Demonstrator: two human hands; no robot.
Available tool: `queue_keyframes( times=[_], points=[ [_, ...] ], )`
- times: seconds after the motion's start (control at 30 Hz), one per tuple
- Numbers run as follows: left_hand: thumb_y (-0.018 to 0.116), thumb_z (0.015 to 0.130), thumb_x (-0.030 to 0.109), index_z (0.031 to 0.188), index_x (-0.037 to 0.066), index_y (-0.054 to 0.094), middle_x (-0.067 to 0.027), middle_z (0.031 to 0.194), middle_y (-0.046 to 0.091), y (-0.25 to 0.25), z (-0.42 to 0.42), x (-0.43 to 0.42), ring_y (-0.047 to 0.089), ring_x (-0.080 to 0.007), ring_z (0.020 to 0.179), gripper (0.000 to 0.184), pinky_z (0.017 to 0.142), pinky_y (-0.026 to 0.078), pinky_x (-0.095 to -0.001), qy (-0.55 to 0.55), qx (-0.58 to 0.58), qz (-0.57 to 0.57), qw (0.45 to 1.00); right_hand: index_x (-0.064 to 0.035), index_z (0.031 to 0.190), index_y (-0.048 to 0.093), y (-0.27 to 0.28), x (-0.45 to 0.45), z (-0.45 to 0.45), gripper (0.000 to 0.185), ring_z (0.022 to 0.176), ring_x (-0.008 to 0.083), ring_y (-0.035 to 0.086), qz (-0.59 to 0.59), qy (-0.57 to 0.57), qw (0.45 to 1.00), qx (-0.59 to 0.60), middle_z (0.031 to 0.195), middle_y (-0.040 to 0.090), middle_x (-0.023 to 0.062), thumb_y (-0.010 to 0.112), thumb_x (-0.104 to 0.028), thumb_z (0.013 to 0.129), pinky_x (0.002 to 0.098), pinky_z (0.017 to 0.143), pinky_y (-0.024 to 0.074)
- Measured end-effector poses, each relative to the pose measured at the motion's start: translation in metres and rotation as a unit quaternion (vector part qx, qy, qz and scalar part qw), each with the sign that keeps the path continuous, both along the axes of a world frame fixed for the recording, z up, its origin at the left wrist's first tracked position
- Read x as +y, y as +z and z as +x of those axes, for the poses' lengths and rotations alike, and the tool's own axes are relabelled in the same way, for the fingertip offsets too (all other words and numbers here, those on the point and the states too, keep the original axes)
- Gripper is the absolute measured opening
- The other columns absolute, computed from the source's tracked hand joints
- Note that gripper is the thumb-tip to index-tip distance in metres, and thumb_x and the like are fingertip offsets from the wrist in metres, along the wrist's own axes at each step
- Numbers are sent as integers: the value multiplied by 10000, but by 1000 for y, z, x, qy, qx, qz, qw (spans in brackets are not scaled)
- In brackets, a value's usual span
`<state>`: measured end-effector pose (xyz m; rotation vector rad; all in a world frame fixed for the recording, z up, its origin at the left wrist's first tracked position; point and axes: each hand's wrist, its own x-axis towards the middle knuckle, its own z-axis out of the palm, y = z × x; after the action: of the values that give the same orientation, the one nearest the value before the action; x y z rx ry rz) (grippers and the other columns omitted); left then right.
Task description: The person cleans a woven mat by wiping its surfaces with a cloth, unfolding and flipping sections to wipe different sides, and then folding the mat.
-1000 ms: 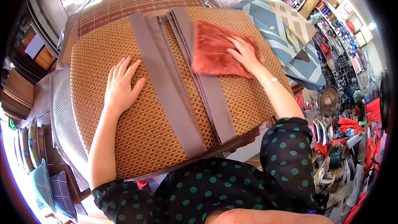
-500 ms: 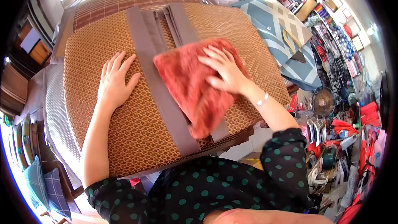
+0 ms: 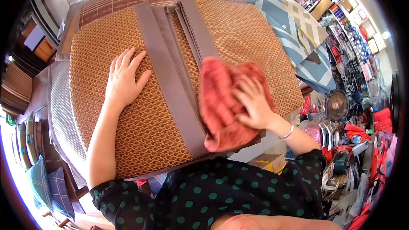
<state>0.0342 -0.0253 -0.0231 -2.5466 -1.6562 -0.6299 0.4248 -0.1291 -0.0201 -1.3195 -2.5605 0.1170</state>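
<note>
My left hand [image 3: 124,81] lies flat on the left half of a brown woven mat [image 3: 140,140], its fingers a little spread and nothing in it. Under my right hand [image 3: 252,104] is a crumpled red cloth [image 3: 219,102], gripped against the mat's right half near the front edge. My fingers and thumb rest on top of the cloth, which is blurred by motion. Grey-brown fabric bands [image 3: 168,85] run down the middle of the mat, with folds between them. The cloth covers the lower end of the right band.
Behind the mat lies another brown mat [image 3: 136,0]. A blue and beige patterned fabric piece [image 3: 289,30] sits at the right. A fan [image 3: 336,103] and crowded goods stand on the floor and shelves at right. Cushions [image 3: 40,183] are at lower left, a cardboard box [image 3: 268,162] below the front edge.
My right hand has drawn the red cloth right and toward me, off the middle bands. The cloth is bunched differently. My left hand stays in place on the mat while the view shifts slightly.
</note>
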Motion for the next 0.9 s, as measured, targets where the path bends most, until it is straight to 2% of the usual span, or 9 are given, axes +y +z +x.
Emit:
queue_keyframes(
  times=[0.1,0.17,0.3,0.4,0.57,0.7,0.77,0.83,0.9],
  points=[
    [570,947,393,1422,125,492,-196,1487,429,-2,-1,1,343,-358,1414,551,1191,230,-493,2,-3,-3,1000,-130,1374,539,14,12,-62,717,1456,352,297,-24,167,985,-21,1490,425,179,712,-395,731,608,1161,175],
    [578,941,378,1424,129,489,-194,1488,428,-2,-1,1,343,-356,1415,551,1191,230,-491,3,-3,-6,1000,-148,1389,531,16,37,-90,686,1449,324,322,-2,197,980,11,1488,446,160,695,-399,772,597,1165,182],
    [598,923,344,1425,135,492,-188,1489,430,-3,-3,3,343,-346,1419,553,1191,232,-484,1,-12,-9,1000,-145,1413,516,0,123,-111,641,1459,312,306,57,154,986,6,1544,389,160,549,-520,895,555,1183,179],
    [608,895,292,1415,147,504,-182,1495,429,-1,-4,-1,342,-332,1425,550,1193,233,-473,-2,-13,-3,1000,-156,1419,522,3,162,-92,628,1481,301,260,36,25,999,-11,1564,369,136,480,-552,933,527,1200,144],
    [599,906,357,1412,145,506,-184,1498,427,-8,-10,4,340,-332,1426,556,1192,234,-472,-3,-16,1,1000,-117,1365,557,5,104,-60,531,1463,373,257,62,52,997,9,1517,402,194,570,-381,905,531,1196,177],
    [588,933,371,1406,143,512,-182,1487,433,-4,-4,1,362,-358,1396,531,1174,259,-478,2,-24,2,1000,-103,1389,528,6,22,-64,616,1464,387,257,5,129,991,-31,1538,367,189,611,-436,877,587,1186,154],
    [587,934,383,1407,151,514,-183,1483,436,-3,-4,1,359,-369,1395,531,1174,258,-482,-4,-25,5,1000,-129,1414,503,26,-3,-89,729,1464,385,263,-83,205,975,-1,1546,358,177,691,-495,813,640,1166,140],
    [587,934,386,1406,153,514,-183,1483,436,-4,-5,2,358,-372,1395,532,1174,259,-482,-6,-23,6,1000,-161,1430,485,21,-9,-116,814,1463,374,270,-91,307,947,22,1550,353,170,750,-514,746,664,1153,132],
    [587,934,389,1406,154,514,-183,1483,436,-5,-5,3,357,-375,1395,533,1174,259,-482,-6,-22,10,1000,-179,1385,517,7,5,-137,737,1442,343,321,-51,328,942,50,1501,426,159,790,-380,730,634,1171,141]
  ],
)
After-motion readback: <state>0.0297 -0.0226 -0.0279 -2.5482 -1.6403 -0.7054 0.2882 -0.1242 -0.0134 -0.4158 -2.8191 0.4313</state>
